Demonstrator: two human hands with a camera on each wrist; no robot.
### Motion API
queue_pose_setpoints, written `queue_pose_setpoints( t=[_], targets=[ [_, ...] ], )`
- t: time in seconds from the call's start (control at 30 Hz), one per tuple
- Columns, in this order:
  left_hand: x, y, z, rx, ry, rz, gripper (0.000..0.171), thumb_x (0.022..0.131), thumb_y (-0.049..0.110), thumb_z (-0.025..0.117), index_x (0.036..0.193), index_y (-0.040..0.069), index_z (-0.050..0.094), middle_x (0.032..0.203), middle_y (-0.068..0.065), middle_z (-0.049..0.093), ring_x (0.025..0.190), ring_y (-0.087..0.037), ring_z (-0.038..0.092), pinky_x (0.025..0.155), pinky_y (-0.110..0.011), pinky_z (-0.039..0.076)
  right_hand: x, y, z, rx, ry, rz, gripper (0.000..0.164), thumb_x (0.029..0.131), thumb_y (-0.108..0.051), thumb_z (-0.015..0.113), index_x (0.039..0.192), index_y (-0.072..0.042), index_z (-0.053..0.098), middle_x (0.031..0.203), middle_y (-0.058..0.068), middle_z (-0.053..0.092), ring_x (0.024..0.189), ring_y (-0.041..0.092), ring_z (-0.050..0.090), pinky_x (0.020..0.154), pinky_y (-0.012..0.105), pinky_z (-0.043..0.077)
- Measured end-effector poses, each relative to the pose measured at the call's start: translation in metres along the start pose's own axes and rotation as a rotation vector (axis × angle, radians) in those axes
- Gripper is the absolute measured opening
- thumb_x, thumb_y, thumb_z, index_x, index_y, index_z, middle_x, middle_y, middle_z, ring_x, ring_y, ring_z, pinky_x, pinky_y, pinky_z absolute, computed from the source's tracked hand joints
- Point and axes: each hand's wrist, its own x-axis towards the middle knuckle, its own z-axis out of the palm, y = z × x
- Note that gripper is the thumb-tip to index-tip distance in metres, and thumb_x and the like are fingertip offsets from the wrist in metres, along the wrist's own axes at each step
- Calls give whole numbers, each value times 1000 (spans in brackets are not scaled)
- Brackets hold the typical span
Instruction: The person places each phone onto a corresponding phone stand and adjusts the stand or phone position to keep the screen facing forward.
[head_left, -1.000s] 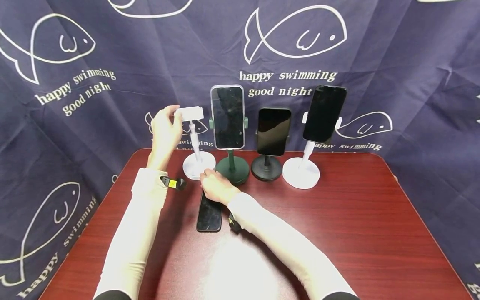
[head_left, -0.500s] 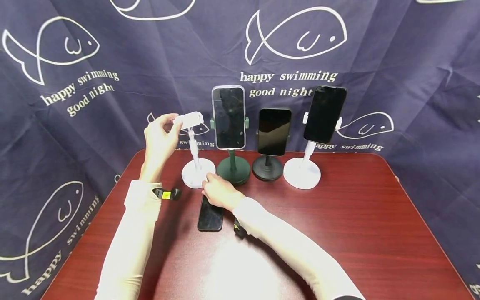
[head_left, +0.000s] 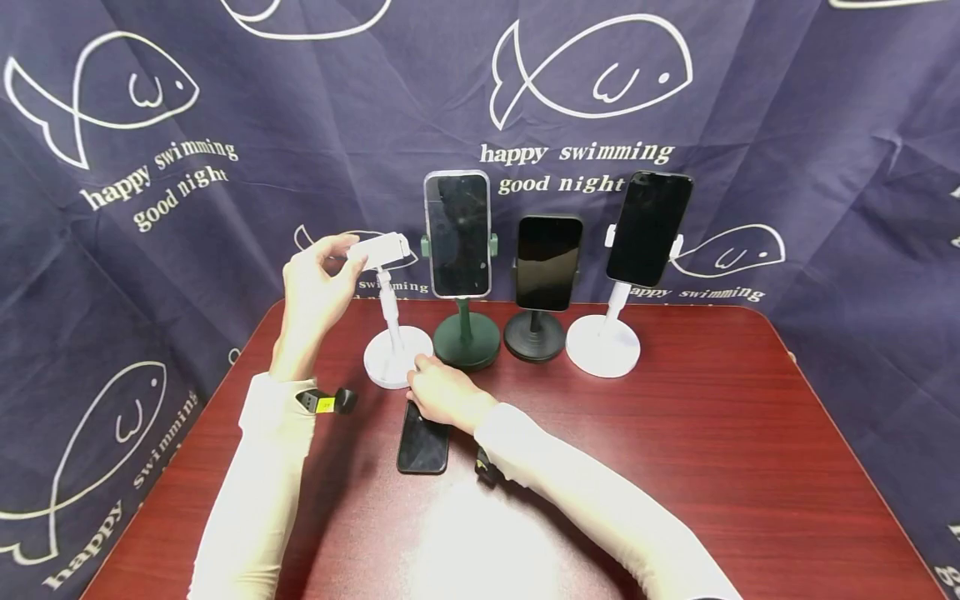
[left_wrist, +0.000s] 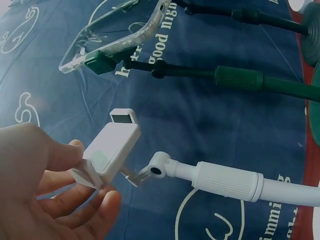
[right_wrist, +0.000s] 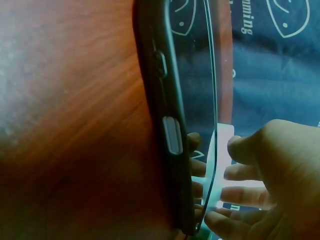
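Note:
My left hand (head_left: 311, 287) pinches one end of the white clamp (left_wrist: 112, 150) on top of the leftmost white phone stand (head_left: 392, 308), with thumb and fingers at its edge. This clamp holds no phone. Low on the table, my right hand (head_left: 450, 392) holds the near rim of that stand's round base (head_left: 386, 362) between thumb and fingers. Just under the right hand, a black phone (head_left: 422, 446) lies flat on the table, screen up, its far end partly hidden. In the right wrist view, the fingers reflect in the phone's screen (right_wrist: 195, 75).
Right of the white stand are a green stand (head_left: 465, 333) with a clear-cased phone (head_left: 457, 233), a black stand (head_left: 534, 337) with a phone (head_left: 549, 262), and another white stand (head_left: 603, 346) with a tilted phone (head_left: 649, 227). A blue fish-print cloth (head_left: 300, 108) hangs behind the table (head_left: 712, 433).
The leftmost white stand has slid toward me, with both hands moving along. Its clamp has come lower and tilted. The flat phone has shifted slightly nearer.

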Motion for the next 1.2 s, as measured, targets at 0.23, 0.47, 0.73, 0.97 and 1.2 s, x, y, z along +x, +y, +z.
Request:
queue_pose_setpoints(
  t=[0.23,0.47,0.73,0.97,1.2],
  targets=[
    [-6,1,-2,-17,11,16,26,93,20,72,114,6,77,96,-16,77,67,17,54,63,-13,39,-9,-3,-1,-25,9,-24,22,98,-31,68,105,-11,73,107,6,61,98,21,64,88,32,58],
    [-14,0,-6,-107,28,2,25,92,19,75,113,5,77,102,-14,75,73,14,60,68,-9,45,-14,-10,-2,4,-22,-5,25,98,-35,68,107,-12,73,109,5,60,100,19,62,85,32,59],
    [-18,-3,-5,-162,49,23,23,93,19,74,111,5,77,100,-14,71,75,8,61,70,-10,47,-17,-15,-3,-1,-15,-5,24,97,-35,70,106,-13,73,108,5,60,99,20,62,85,32,58],
    [-23,-6,-8,-159,85,29,20,92,14,73,110,8,78,94,-8,69,73,6,59,68,-11,46,-19,-20,-5,7,-14,-26,20,98,-32,68,105,-14,73,108,4,60,99,20,62,83,32,59],
    [-27,-6,-9,-192,84,48,21,91,8,69,110,9,78,90,-10,68,71,1,56,62,-13,41,-21,-22,-4,13,-2,-41,16,97,-29,68,102,-14,72,107,3,60,97,20,61,82,32,58]
  ],
)
